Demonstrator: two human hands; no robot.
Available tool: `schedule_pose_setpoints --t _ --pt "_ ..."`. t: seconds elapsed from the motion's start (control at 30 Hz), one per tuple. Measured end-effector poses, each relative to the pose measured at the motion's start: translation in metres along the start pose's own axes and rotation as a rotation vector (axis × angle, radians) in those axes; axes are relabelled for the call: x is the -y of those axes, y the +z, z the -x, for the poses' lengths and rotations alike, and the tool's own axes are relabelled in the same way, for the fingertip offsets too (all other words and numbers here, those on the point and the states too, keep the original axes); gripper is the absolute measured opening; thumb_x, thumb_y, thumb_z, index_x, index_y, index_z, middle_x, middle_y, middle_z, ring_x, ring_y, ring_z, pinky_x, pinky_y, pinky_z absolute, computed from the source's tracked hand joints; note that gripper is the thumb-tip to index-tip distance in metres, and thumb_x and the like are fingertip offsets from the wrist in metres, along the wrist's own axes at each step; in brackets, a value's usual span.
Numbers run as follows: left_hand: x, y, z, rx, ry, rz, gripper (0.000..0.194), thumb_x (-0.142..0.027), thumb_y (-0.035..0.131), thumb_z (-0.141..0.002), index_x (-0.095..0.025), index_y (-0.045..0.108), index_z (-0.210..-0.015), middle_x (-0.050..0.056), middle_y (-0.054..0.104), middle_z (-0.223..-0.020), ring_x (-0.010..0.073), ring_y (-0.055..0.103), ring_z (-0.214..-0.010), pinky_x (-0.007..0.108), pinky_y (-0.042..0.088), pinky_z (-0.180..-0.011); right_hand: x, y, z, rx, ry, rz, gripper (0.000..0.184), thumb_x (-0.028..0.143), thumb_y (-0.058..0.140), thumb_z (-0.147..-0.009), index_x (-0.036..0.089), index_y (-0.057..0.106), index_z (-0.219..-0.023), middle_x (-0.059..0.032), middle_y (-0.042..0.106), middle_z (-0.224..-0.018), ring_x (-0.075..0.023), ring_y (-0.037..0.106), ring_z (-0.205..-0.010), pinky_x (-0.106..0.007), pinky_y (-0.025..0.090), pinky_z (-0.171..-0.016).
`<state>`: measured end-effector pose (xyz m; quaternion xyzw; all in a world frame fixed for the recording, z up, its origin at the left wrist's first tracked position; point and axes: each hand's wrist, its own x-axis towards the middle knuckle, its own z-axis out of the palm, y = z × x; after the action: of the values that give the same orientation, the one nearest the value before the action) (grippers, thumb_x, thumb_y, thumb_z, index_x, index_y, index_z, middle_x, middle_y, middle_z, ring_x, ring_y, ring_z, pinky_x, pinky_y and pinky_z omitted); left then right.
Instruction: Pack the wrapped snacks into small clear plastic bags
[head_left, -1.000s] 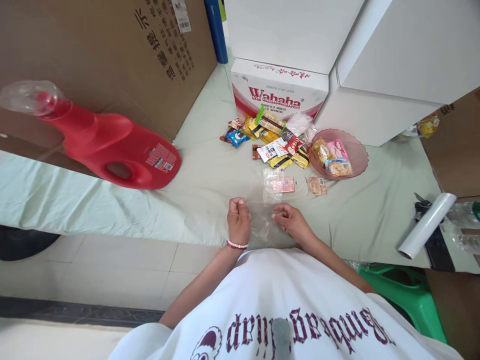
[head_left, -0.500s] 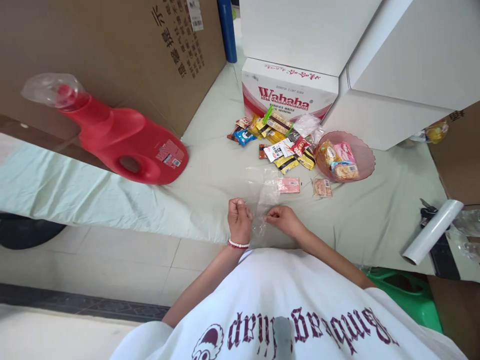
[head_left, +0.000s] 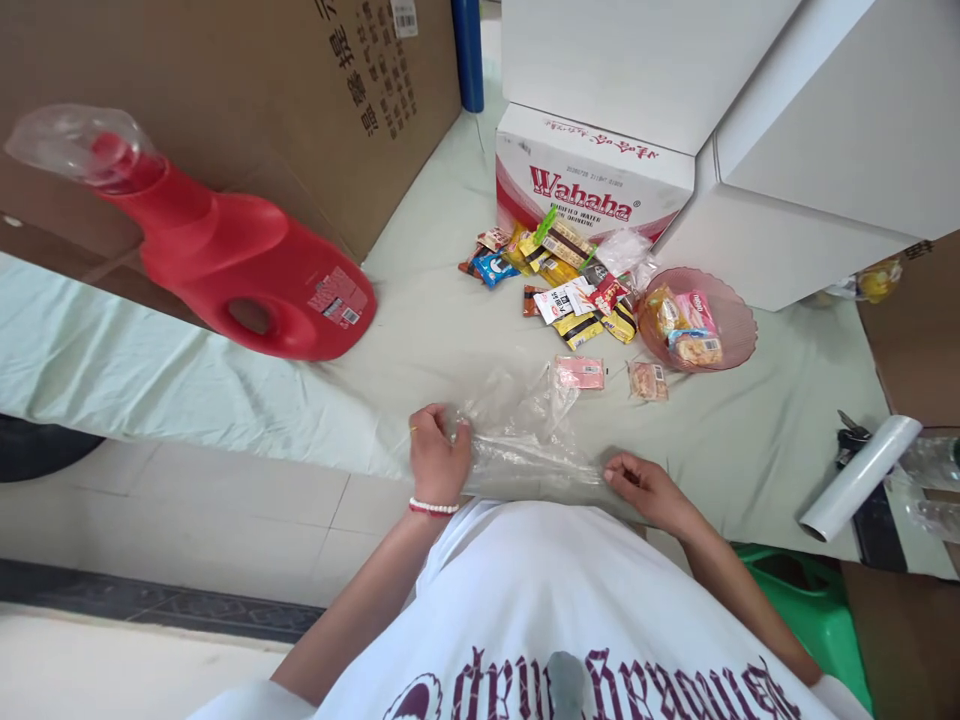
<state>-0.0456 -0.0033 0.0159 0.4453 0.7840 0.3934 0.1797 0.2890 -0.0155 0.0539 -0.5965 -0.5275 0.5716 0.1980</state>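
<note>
A clear plastic bag (head_left: pixel 525 440) is stretched sideways between my hands, low over the front edge of the cloth-covered table. My left hand (head_left: pixel 439 450), with a ring and a beaded bracelet, grips its left end. Thumb and fingers of my right hand (head_left: pixel 641 485) pinch its right end. Just beyond the bag lie a pink packet (head_left: pixel 580 373) and a small clear-wrapped snack (head_left: pixel 648 381). Behind them is a pile of wrapped snacks (head_left: pixel 566 300), and to its right a pink glass bowl (head_left: pixel 739 335) holds several more packets.
A big red jug (head_left: pixel 300 270) lies at the left before a brown carton (head_left: pixel 225 90). White boxes and a Wahaba-like printed carton (head_left: pixel 600 165) stand at the back. At the right are a plastic roll (head_left: pixel 862 480) and scissors (head_left: pixel 853 425); a green stool (head_left: pixel 810 610) is below.
My hands have moved apart, left hand to the left and right hand to the right. The plastic bag between them has gone from narrow and hanging to spread wide.
</note>
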Motion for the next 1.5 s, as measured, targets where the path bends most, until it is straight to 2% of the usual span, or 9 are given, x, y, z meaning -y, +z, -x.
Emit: schedule_pose_setpoints --t 0.1,0.3,0.43,0.6,0.87,1.0,1.13,1.33,1.5 --pt "-0.012 -0.017 -0.003 -0.027 0.357 -0.21 0.027 -0.02 0.06 -0.078 -0.018 0.066 -0.105 0.016 0.063 -0.112 0.0341 0.056 -0.118 0.054 0.042 -0.104 0.005 -0.017 -0.008 -0.078 -0.017 0.062 0.04 0.062 0.062 -0.088 0.022 0.065 -0.082 0.0023 0.055 -0.066 -0.0141 0.043 -0.059 -0.027 0.033 -0.056" --pt "-0.048 0.005 -0.03 0.555 0.814 -0.305 0.035 -0.018 0.046 -0.093 -0.024 0.072 -0.116 0.011 0.07 -0.125 0.0277 0.055 -0.134 0.052 0.035 -0.116 0.035 0.017 -0.059 -0.106 -0.115 0.39 0.035 0.052 0.068 -0.084 0.022 0.063 -0.066 -0.0004 0.058 -0.058 -0.0152 0.047 -0.056 -0.027 0.029 -0.053" --pt "-0.035 0.034 -0.032 0.591 0.755 -0.458 0.049 -0.034 0.038 -0.102 -0.022 0.053 -0.147 0.014 0.046 -0.159 0.0289 0.039 -0.149 0.059 0.018 -0.124 0.04 0.045 -0.066 -0.129 -0.182 0.463 0.018 0.034 0.072 -0.08 0.023 0.062 -0.07 0.0003 0.063 -0.062 -0.0149 0.049 -0.057 -0.026 0.031 -0.056" --pt "-0.011 0.039 -0.019 0.443 0.59 -0.564 0.062 -0.043 0.029 -0.104 -0.014 0.032 -0.159 0.018 0.032 -0.165 0.0306 0.03 -0.154 0.067 0.004 -0.123 0.013 0.018 -0.035 -0.385 -0.27 0.257 0.024 0.046 0.059 -0.092 0.024 0.063 -0.084 -0.0011 0.065 -0.074 -0.0178 0.056 -0.065 -0.03 0.043 -0.065" --pt "-0.017 0.042 -0.016 0.368 0.478 -0.557 0.062 -0.042 0.028 -0.104 -0.014 0.031 -0.16 0.02 0.032 -0.165 0.0314 0.031 -0.154 0.07 0.004 -0.122 0.001 0.005 -0.006 -0.619 -0.413 0.54 0.024 0.04 0.05 -0.099 0.024 0.068 -0.094 -0.0085 0.069 -0.089 -0.025 0.063 -0.082 -0.04 0.052 -0.076" --pt "-0.024 0.047 -0.018 0.401 0.499 -0.567 0.062 -0.042 0.028 -0.104 -0.015 0.033 -0.159 0.02 0.033 -0.164 0.0318 0.032 -0.153 0.072 0.003 -0.121 0.028 0.026 -0.028 -0.404 -0.703 0.721 0.032 0.03 0.05 -0.101 0.024 0.068 -0.126 -0.0136 0.065 -0.133 -0.0292 0.059 -0.123 -0.049 0.048 -0.106" --pt "-0.023 0.045 -0.028 0.418 0.49 -0.582 0.062 -0.042 0.028 -0.105 -0.013 0.033 -0.159 0.02 0.033 -0.164 0.032 0.032 -0.153 0.073 0.005 -0.121 0.016 0.025 -0.05 -0.194 -0.628 0.874 0.044 0.034 0.049 -0.102 0.023 0.059 -0.144 -0.0116 0.049 -0.156 -0.0303 0.044 -0.144 -0.052 0.041 -0.117" --pt "-0.007 0.028 -0.047 0.447 0.515 -0.576 0.059 -0.04 0.029 -0.104 -0.019 0.035 -0.159 0.015 0.036 -0.163 0.0313 0.032 -0.154 0.072 0.005 -0.121 -0.01 -0.021 -0.049 -0.179 -0.49 0.8 0.041 0.037 0.047 -0.103 0.022 0.065 -0.137 -0.0129 0.059 -0.147 -0.0294 0.054 -0.135 -0.051 0.045 -0.112" --pt "0.001 0.025 -0.048 0.437 0.57 -0.591 0.059 -0.041 0.031 -0.104 -0.02 0.033 -0.16 0.014 0.034 -0.164 0.0311 0.03 -0.154 0.07 0.007 -0.122 0.059 -0.055 -0.105 -0.274 -0.464 0.915 0.034 0.026 0.047 -0.099 0.02 0.075 -0.118 -0.0136 0.075 -0.112 -0.0317 0.065 -0.107 -0.044 0.05 -0.092"
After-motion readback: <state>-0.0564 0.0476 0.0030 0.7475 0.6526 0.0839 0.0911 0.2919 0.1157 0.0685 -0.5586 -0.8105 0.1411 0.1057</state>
